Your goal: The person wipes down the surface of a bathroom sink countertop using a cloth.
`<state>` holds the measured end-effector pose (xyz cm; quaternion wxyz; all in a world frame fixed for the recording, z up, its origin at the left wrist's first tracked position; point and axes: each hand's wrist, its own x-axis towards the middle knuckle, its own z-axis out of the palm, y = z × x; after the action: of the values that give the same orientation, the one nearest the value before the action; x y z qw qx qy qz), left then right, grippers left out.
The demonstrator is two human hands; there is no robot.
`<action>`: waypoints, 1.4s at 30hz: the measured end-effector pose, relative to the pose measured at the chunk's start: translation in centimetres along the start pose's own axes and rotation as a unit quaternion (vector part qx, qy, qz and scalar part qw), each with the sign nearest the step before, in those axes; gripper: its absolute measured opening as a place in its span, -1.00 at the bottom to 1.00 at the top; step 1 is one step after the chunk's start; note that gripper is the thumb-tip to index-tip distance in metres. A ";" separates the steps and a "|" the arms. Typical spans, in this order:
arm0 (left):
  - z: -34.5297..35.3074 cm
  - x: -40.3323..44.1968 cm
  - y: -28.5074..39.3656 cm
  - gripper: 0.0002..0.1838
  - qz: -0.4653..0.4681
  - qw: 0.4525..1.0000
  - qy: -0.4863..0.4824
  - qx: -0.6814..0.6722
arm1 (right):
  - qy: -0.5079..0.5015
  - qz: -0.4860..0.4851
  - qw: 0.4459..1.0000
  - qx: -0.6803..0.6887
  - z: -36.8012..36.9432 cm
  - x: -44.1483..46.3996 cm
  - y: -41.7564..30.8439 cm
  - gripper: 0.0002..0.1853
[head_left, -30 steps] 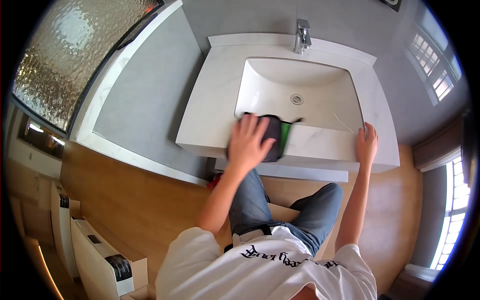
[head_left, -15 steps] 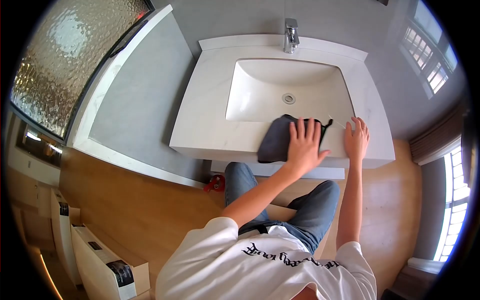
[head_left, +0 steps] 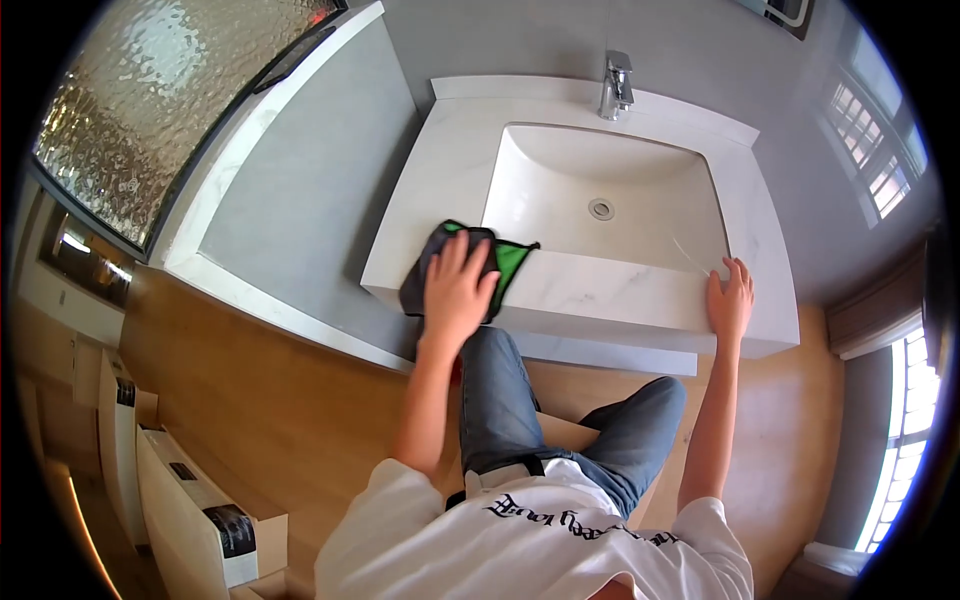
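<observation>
A dark grey and green cloth (head_left: pixel 512 262) lies over the front left part of the white marbled counter (head_left: pixel 600 290), with one edge hanging at the front. My left hand (head_left: pixel 457 290) presses flat on this cloth, fingers spread. At the right, my right hand (head_left: pixel 731 300) rests on the counter's front edge beside the basin, fingers a little apart and nothing in them. The white basin (head_left: pixel 570 180) lies beyond both hands, and a thin pale strand shows near its right front corner.
A chrome faucet (head_left: pixel 616 88) stands behind the basin. To the left is a low grey wall (head_left: pixel 300 190) with a white ledge, beside textured glass (head_left: pixel 150 90). Long boxes (head_left: pixel 190 500) stand on the wooden floor at lower left.
Compared with a half second ago, my left hand has slid the cloth leftward along the counter's front, and more green shows. My right hand remains at the right front edge. The view has shifted slightly.
</observation>
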<state>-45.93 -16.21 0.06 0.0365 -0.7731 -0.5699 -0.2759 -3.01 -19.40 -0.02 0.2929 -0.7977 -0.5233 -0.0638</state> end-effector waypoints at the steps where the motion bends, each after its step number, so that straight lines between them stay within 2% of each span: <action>1: -0.4 -0.4 -1.6 -0.46 -0.018 1.000 0.003 0.012 | -0.004 0.004 1.000 -0.007 0.0 0.0 -0.1 -0.61; 4: -1.0 -0.8 -2.7 -0.43 -0.063 0.998 0.000 0.016 | -0.011 0.014 1.000 -0.018 -0.2 -0.1 -0.7 -0.60; 6: 0.0 -1.0 -0.6 -0.39 -0.122 0.984 0.030 0.128 | -0.013 0.016 0.999 -0.031 -0.3 -0.2 -0.8 -0.60; 8: 1.0 -1.0 2.0 -0.35 -0.096 0.987 0.027 0.128 | -0.009 0.018 0.999 -0.042 -0.4 0.0 -1.2 -0.59; 9: 0.7 -0.8 4.0 -0.37 -0.085 0.990 -0.017 0.109 | -0.011 0.019 0.998 -0.051 -0.6 -0.1 -1.4 -0.59; 12: 2.0 -0.8 7.7 -0.38 0.025 0.999 0.002 0.038 | -0.012 0.022 0.998 -0.058 -0.7 -0.1 -1.6 -0.59; 18: 0.3 -1.2 6.5 -0.37 0.111 0.992 -0.050 -0.015 | -0.005 0.005 0.999 -0.047 -0.1 -0.2 -0.3 -0.61; 20: -0.5 -1.7 6.3 -0.36 0.111 0.991 -0.070 -0.022 | 0.002 -0.006 0.999 -0.042 0.0 -0.1 -0.4 -0.62; 22: -0.8 -1.7 6.7 -0.36 0.028 0.998 -0.046 -0.036 | 0.006 0.010 0.998 -0.055 -0.2 -0.2 -1.1 -0.63; 23: -0.7 -1.3 6.8 -0.36 0.010 1.000 0.004 -0.002 | 0.008 0.009 0.998 -0.054 -0.3 -0.1 -1.1 -0.63; 24: -0.4 -1.1 7.0 -0.36 0.011 1.000 0.004 -0.001 | 0.007 0.008 0.999 -0.044 -0.4 -0.1 -1.1 -0.63; 26: 0.4 -1.1 7.4 -0.34 -0.074 0.992 -0.061 0.078 | 0.004 0.009 0.999 -0.034 -0.3 -0.6 -1.0 -0.63; 27: 1.1 -1.2 7.6 -0.33 -0.061 0.994 -0.019 0.085 | 0.000 0.011 0.999 -0.035 -0.3 -0.6 -1.0 -0.63; 31: 0.8 -1.6 4.9 -0.35 -0.035 0.999 -0.021 0.027 | 0.006 0.009 1.000 -0.024 -0.2 -0.2 -0.6 -0.64; 40: -1.3 2.7 -7.2 -0.35 -0.089 0.987 -0.109 0.072 | 0.002 0.003 0.999 -0.037 -0.4 -0.1 -0.7 -0.65; 42: -1.7 4.0 -7.7 -0.34 -0.108 0.981 -0.140 0.077 | -0.004 0.004 0.999 -0.034 -0.3 -0.2 -0.7 -0.65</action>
<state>-52.73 -10.71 1.34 -0.0142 -0.7329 -0.6691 -0.1224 -3.68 -19.48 0.41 0.2637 -0.8098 -0.5184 -0.0772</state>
